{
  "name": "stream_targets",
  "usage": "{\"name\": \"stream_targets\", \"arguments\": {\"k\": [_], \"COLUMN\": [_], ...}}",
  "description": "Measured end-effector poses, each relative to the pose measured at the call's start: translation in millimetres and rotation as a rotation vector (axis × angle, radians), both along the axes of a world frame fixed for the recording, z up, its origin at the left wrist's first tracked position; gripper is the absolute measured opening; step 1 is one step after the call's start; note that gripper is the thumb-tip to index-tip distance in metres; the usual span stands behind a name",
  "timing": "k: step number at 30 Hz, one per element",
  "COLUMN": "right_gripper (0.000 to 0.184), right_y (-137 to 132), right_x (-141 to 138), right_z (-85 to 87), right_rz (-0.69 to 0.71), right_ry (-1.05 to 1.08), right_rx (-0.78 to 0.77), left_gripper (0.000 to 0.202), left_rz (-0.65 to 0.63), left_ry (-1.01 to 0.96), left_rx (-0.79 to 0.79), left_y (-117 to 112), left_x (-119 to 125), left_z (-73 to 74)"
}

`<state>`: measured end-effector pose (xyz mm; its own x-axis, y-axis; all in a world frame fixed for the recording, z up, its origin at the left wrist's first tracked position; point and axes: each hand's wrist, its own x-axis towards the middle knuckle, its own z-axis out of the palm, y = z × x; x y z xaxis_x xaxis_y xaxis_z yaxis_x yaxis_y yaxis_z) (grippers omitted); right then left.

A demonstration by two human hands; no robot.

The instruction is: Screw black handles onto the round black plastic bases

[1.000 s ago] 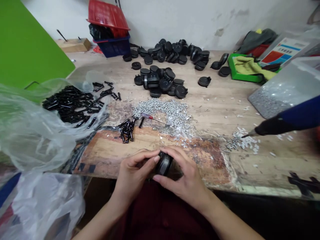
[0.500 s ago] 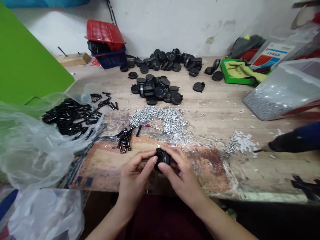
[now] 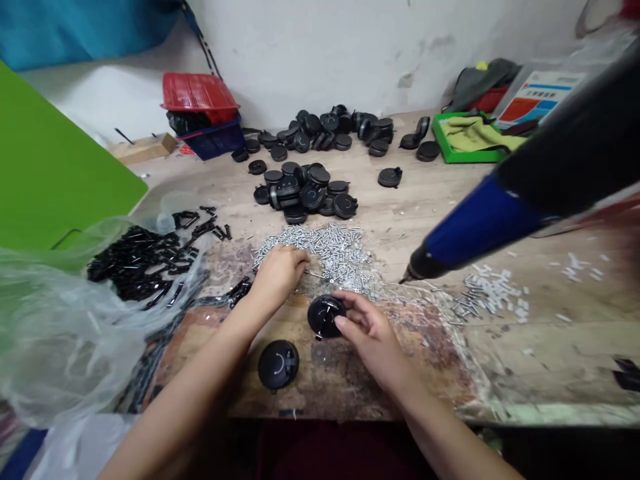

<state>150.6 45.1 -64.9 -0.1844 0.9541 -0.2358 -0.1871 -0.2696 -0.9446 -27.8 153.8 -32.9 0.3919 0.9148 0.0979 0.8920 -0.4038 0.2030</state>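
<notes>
My right hand (image 3: 367, 333) grips a black round disc-shaped part (image 3: 323, 319) by its right edge, its curved white mark and small lever facing up. My left hand (image 3: 281, 272) reaches over the heap of small silver screws (image 3: 340, 250), fingers bent together. What lies between those fingertips is hidden; a thin metal shaft (image 3: 314, 274) shows just beside them. A second black disc (image 3: 279, 365) rests on the worn wooden board (image 3: 345, 380), under and right of my left forearm. Black clip-like pieces (image 3: 240, 291) are partly covered by my left wrist.
A blue-and-black power screwdriver (image 3: 480, 227) slants in from the right, its bit pointing toward the board. Piled black discs (image 3: 313, 193) sit farther back. A plastic bag (image 3: 65, 340) with black pieces is at left; small white sleeves (image 3: 493, 290) and a green tray (image 3: 470, 157) are right.
My left hand has left the disc and moved forward to the screws. The right hand keeps a disc; another now lies on the board. The power screwdriver appears closer and farther left.
</notes>
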Motion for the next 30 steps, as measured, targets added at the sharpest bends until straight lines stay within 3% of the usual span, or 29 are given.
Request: {"name": "stream_targets", "arguments": {"k": [6, 13, 21, 27, 30], "right_gripper": [0.036, 0.035, 0.032, 0.032, 0.032], "right_y": [-0.1, -0.5, -0.1, -1.8, -2.6], "right_x": [0.6, 0.7, -0.3, -0.9, -1.2], "right_z": [-3.8, -4.7, -4.1, -3.1, -3.1], "right_rz": [-0.01, -0.059, -0.116, -0.118, -0.13], "right_ry": [0.045, 0.079, 0.179, 0.226, 0.225], "right_rx": [-0.021, 0.001, 0.045, 0.044, 0.059], "left_gripper": [0.019, 0.019, 0.017, 0.016, 0.016], "left_rz": [-0.078, -0.066, 0.011, -0.001, -0.067], "left_ry": [0.232, 0.371, 0.372, 0.283, 0.233], "left_rx": [-0.016, 0.019, 0.011, 0.041, 0.03], "left_y": [-0.8, -10.6, -7.1, -7.9, -16.0], "left_x": [14.8, 25.7, 20.9, 10.8, 6.3], "left_z": [0.8, 5.0, -4.5, -8.9, -8.7]}}
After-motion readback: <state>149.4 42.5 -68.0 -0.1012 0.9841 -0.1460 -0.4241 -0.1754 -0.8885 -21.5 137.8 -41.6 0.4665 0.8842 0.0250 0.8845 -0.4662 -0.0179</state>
